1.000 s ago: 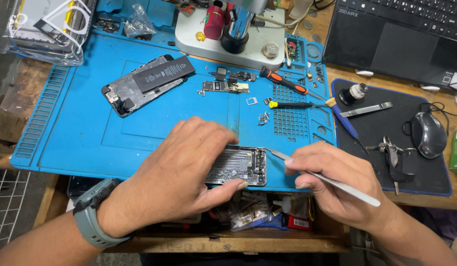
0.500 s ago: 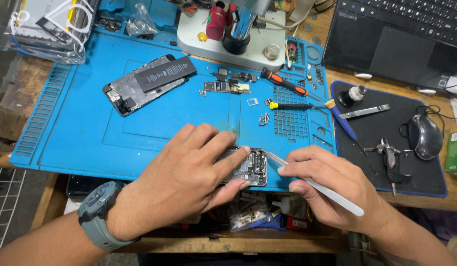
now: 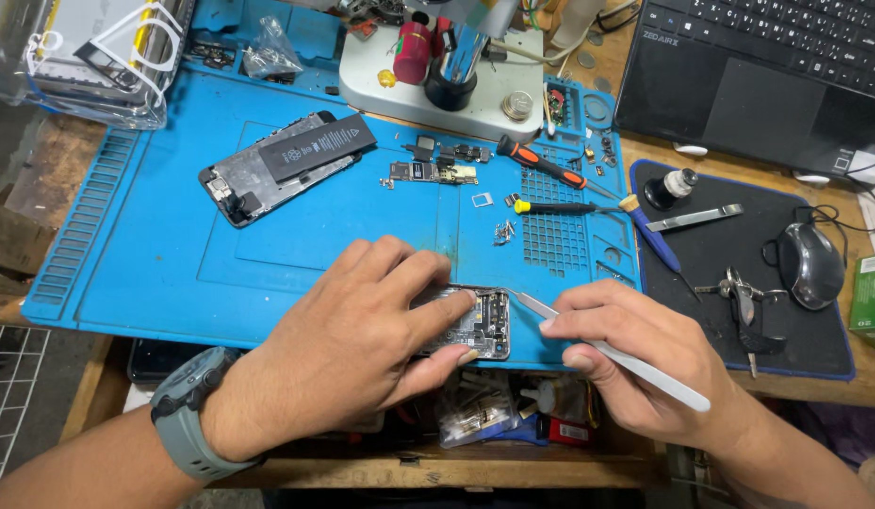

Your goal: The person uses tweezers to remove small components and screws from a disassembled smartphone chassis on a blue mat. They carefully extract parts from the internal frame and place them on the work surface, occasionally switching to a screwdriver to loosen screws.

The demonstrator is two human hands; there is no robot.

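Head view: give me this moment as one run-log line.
left hand: pins opened phone on blue mat | right hand: holds metal tweezers, tips at the phone's edge | nearby: loose battery, screwdrivers

A clear plastic packet (image 3: 268, 55) lies top left; a green box (image 3: 871, 302) sits at the right edge

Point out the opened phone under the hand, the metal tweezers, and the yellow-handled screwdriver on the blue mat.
Opened phone with bare circuitry (image 3: 482, 325), head view, exposed right end.
Silver metal tweezers (image 3: 645, 373), head view, shaft behind the right hand's fingers.
Yellow-handled screwdriver (image 3: 541, 206), head view, on its handle.
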